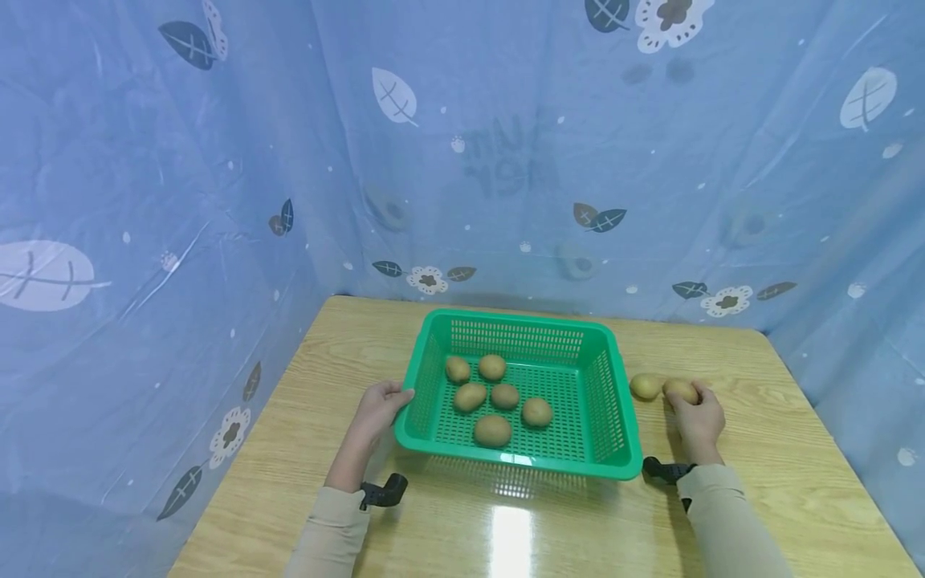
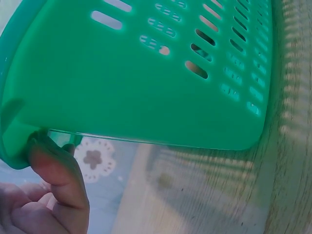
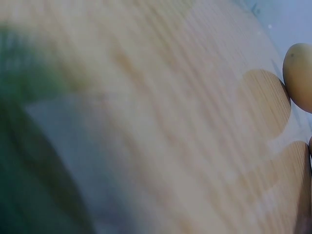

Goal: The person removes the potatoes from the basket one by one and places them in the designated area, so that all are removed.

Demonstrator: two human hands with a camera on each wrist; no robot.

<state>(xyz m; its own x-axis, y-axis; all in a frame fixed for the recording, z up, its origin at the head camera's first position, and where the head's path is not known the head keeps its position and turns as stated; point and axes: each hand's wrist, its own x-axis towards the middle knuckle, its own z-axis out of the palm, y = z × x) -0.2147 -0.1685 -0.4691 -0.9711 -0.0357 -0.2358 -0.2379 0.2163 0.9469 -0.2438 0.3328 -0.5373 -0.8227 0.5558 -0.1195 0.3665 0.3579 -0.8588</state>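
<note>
A green plastic basket (image 1: 520, 464) with slotted walls sits on the wooden table, with several potatoes (image 1: 493, 431) spread over its floor. My left hand (image 1: 377, 411) grips the basket's left rim, thumb on top. The left wrist view shows that hand (image 2: 61, 185) pinching the rim's corner. To the right of the basket, my right hand (image 1: 698, 417) holds a potato (image 1: 681, 391) at the table, fingers curled over it. Another potato (image 1: 645, 386) lies just left of it. The right wrist view shows a potato (image 3: 298, 78) at its right edge; the hand is outside that view.
The wooden table (image 1: 289, 449) extends around the basket on all sides. Behind and beside it hangs a blue patterned curtain (image 1: 506, 160). Black wrist mounts (image 1: 386, 491) stick out from both forearms, the right one close to the basket's front right corner.
</note>
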